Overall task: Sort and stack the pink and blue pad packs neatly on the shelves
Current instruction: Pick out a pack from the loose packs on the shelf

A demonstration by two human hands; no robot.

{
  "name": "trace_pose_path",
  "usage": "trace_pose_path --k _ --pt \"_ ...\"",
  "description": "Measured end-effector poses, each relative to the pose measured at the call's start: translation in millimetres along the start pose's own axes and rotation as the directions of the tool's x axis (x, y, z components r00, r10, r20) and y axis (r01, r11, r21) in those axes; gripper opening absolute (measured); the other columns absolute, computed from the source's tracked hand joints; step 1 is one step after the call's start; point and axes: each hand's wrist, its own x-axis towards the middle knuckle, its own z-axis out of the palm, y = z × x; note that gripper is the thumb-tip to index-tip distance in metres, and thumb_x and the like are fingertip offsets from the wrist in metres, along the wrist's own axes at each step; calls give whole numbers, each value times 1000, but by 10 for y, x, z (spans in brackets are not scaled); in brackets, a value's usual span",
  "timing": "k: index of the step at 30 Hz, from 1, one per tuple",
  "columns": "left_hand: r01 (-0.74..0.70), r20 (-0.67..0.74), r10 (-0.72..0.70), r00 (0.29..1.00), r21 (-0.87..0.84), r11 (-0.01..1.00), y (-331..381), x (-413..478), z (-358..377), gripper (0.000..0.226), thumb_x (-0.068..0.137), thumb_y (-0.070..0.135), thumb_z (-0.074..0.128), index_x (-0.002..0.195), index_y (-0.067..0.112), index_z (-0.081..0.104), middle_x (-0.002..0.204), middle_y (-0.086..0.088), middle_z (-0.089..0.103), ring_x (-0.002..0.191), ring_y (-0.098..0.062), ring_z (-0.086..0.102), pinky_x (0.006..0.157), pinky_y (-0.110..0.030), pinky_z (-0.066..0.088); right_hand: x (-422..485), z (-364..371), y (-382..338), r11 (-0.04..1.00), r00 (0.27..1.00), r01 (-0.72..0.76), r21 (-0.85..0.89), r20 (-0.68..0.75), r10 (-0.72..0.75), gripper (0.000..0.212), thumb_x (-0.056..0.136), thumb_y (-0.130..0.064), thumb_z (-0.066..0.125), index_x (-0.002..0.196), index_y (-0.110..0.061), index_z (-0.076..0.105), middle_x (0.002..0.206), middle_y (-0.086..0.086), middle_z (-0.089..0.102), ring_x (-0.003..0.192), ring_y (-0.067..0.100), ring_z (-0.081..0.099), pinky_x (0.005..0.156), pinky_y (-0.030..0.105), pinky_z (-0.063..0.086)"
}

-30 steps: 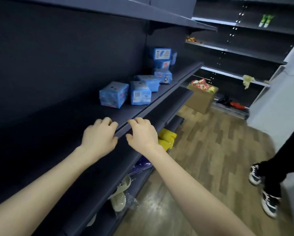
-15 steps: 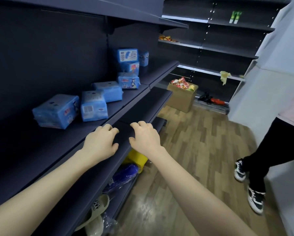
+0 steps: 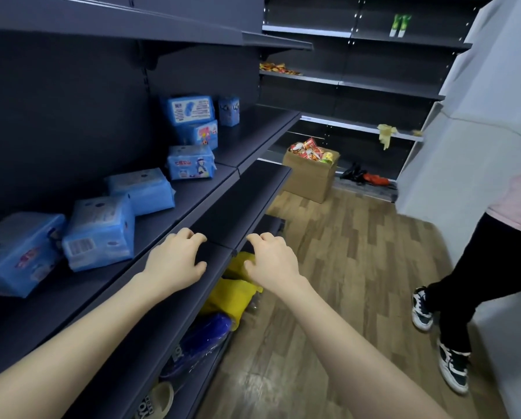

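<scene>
**Room in front, clutter behind**

Packs [image 3: 100,234] crowded the rear of the shelf [image 3: 159,231], leaving a bare strip along its front edge — and a wider bare stretch at the far end. The top shelf [image 3: 117,22] overhung it, capping headroom. The lower shelf [image 3: 247,195] lay bare on top; beneath it a yellow bag [image 3: 232,300] and a blue bag [image 3: 204,334] filled the gap. A box [image 3: 310,179] and a person's legs [image 3: 470,273] hemmed the floor [image 3: 328,252].

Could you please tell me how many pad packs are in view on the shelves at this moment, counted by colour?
Blue pad packs: 7
Pink pad packs: 0 in view
Total: 7
</scene>
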Motion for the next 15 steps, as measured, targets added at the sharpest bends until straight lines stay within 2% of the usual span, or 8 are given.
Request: trace_pose_path --k 15 --pt "-20 -53 17 998 -43 999 45 1705 -13 53 88 35 54 137 23 38 135 -2 41 121 -24 43 83 -36 45 1538 -75 269 1000 999 22 -6 -27 -22 46 92 -26 51 136 -15 41 131 9 49 119 31 44 91 41 46"
